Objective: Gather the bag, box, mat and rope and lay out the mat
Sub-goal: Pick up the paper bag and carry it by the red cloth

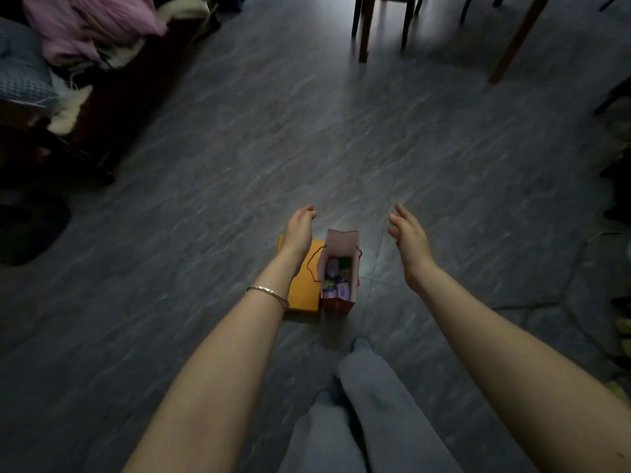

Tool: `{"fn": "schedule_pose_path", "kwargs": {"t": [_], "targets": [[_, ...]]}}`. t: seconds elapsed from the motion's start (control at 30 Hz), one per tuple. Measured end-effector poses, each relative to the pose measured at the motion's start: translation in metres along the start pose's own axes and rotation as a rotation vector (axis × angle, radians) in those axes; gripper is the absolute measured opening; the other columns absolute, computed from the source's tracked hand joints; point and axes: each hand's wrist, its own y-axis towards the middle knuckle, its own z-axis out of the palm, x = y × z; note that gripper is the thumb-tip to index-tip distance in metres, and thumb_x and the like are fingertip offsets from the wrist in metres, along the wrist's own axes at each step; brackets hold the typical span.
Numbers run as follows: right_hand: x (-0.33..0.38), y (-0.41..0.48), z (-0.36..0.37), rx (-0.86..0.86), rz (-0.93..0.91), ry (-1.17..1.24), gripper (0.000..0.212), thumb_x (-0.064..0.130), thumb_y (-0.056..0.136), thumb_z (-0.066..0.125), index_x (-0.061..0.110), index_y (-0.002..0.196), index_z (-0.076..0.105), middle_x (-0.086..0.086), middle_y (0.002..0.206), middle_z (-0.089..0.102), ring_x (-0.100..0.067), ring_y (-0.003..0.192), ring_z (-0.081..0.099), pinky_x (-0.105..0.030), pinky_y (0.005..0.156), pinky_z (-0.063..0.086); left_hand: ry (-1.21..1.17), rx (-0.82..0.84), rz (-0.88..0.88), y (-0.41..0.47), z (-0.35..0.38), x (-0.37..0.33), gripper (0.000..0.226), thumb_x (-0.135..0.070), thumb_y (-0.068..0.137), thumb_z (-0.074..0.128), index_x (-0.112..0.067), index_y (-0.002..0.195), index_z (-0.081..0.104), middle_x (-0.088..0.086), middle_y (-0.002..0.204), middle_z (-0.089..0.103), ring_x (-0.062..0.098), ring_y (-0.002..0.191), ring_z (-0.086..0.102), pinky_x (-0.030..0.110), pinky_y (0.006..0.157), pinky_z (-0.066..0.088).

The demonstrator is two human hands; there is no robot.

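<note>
A small paper bag (341,247) with red cord handles stands upright on the grey floor, open at the top, with small bottles inside. A flat orange box (305,291) lies right beside it on its left. My left hand (300,230) hovers above the box, fingers loosely curled and holding nothing. My right hand (408,233) hangs in the air to the right of the bag, fingers relaxed and empty. No mat or rope is in view.
A dark wooden piece of furniture (112,107) piled with clothes and blankets stands at the left. Chair and table legs (365,29) stand at the far end. Shoes (623,322) line the right edge. My legs in grey trousers (358,404) are below.
</note>
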Motion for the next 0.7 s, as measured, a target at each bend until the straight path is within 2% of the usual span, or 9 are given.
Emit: {"fn": "schedule_pose_path", "kwargs": {"t": [0.27, 0.37, 0.5, 0.6, 0.7], "targets": [[-0.044, 0.076, 0.004, 0.059, 0.114, -0.141, 0.051, 0.021, 0.095, 0.049, 0.02, 0.144, 0.035, -0.003, 0.15, 0.036, -0.019, 0.134, 0.038, -0.031, 0.106, 0.03, 0.085, 0.006, -0.083, 0.063, 0.029, 0.028, 0.041, -0.015, 0.098, 0.037, -0.008, 0.138, 0.041, 0.007, 0.143, 0.044, 0.019, 0.132, 0.04, 0.021, 0.095, 0.031], [-0.076, 0.102, 0.009, 0.063, 0.158, -0.19, 0.051, 0.018, 0.095, 0.051, 0.02, 0.144, 0.036, -0.003, 0.15, 0.036, -0.017, 0.135, 0.034, -0.026, 0.1, 0.03, 0.121, 0.019, -0.123, 0.094, 0.036, 0.056, 0.04, -0.014, 0.097, 0.039, -0.006, 0.137, 0.042, 0.008, 0.141, 0.046, 0.02, 0.13, 0.042, 0.021, 0.094, 0.033], [-0.123, 0.133, 0.012, 0.042, 0.197, -0.3, 0.051, 0.02, 0.093, 0.054, 0.025, 0.141, 0.039, -0.004, 0.151, 0.032, -0.02, 0.136, 0.032, -0.026, 0.095, 0.03, 0.149, 0.017, -0.188, 0.131, 0.04, 0.106, 0.041, -0.017, 0.097, 0.04, -0.01, 0.138, 0.042, 0.005, 0.142, 0.046, 0.019, 0.129, 0.043, 0.023, 0.093, 0.034], [-0.155, 0.16, 0.014, 0.034, 0.218, -0.391, 0.053, 0.022, 0.091, 0.058, 0.026, 0.141, 0.04, -0.005, 0.151, 0.027, -0.022, 0.136, 0.031, -0.031, 0.1, 0.031, 0.176, 0.017, -0.222, 0.155, 0.043, 0.144, 0.043, -0.022, 0.097, 0.045, -0.011, 0.139, 0.042, 0.005, 0.143, 0.045, 0.02, 0.13, 0.043, 0.022, 0.094, 0.034], [-0.187, 0.188, 0.019, 0.04, 0.254, -0.454, 0.056, 0.021, 0.087, 0.063, 0.024, 0.14, 0.042, -0.009, 0.148, 0.031, -0.024, 0.133, 0.035, -0.036, 0.105, 0.033, 0.218, 0.02, -0.229, 0.183, 0.051, 0.178, 0.042, -0.022, 0.096, 0.045, -0.01, 0.136, 0.043, 0.006, 0.142, 0.046, 0.021, 0.129, 0.043, 0.024, 0.092, 0.035]]}}
